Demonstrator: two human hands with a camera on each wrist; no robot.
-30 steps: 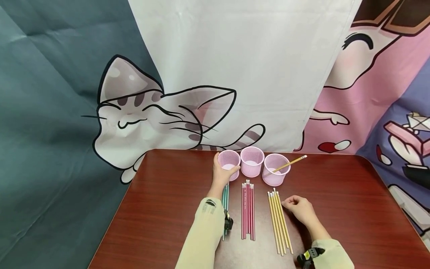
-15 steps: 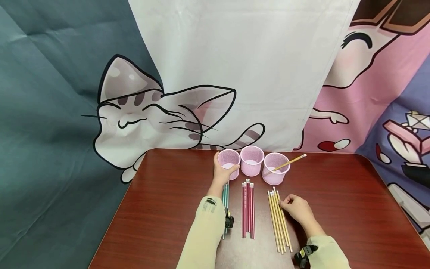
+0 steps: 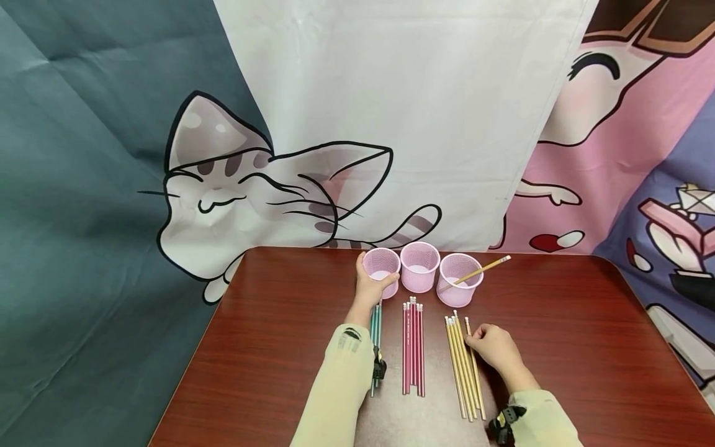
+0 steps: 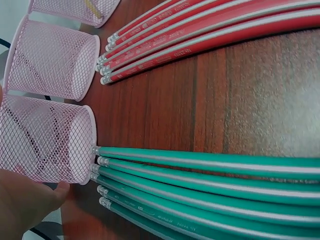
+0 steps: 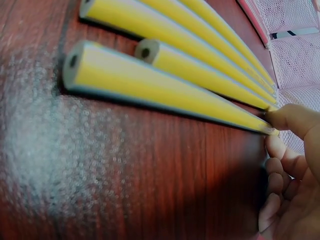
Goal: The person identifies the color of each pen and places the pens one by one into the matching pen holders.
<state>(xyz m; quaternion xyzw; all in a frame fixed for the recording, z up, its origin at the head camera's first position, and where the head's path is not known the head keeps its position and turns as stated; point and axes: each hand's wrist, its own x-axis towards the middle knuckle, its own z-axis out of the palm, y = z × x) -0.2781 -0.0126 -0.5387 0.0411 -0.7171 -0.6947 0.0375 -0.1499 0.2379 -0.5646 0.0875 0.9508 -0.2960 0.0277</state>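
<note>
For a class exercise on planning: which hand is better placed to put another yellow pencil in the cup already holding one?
Probably the right hand: it pinches a yellow pencil, and the rightmost cup stands just beyond. The left hand holds the leftmost cup, away from that pencil.

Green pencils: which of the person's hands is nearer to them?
Left. The left hand holds the leftmost pink mesh cup, just beyond the far ends of the green pencils; the right hand is past the red pencils, pinching a yellow pencil.

I'm at a screened-off indoor work spot, room type unclear. Cartoon-printed cloth (image 3: 413, 93) fills the upper frame behind my wood-grained bench (image 3: 274, 347).
</note>
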